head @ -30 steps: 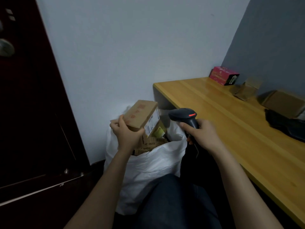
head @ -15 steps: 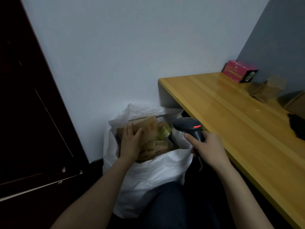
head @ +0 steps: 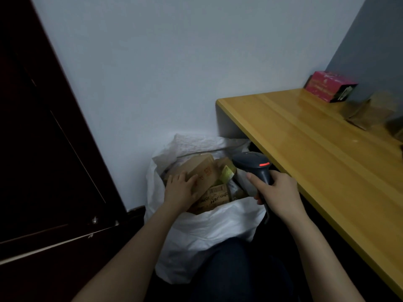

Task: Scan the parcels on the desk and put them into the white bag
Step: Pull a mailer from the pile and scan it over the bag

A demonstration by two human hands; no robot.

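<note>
A person seated beside a wooden desk reaches into a white bag that stands on the floor against the pale wall, just left of the desk's near-left corner. The left hand lies on a brown cardboard parcel at the top of the bag's open mouth, its fingers nearly straight and spread over the parcel's left end, the thumb laid across the face that bears red print; nothing is clamped between them. The parcel sits tilted on other cartons inside the bag, among them a printed box nearer the camera and a yellow-green packet to its right.

The right hand is wrapped round the handle of a dark handheld scanner, forefinger stretched along the front of the grip. The scanner's head hovers over the right side of the bag, close to the desk edge, with a red light glowing on top.

At the far end of the desk a pink box stands against the grey wall, and blurred brown parcels lie just right of it. A dark door fills the left of the scene. The person's knee, in dark trousers, presses against the near side of the bag.
</note>
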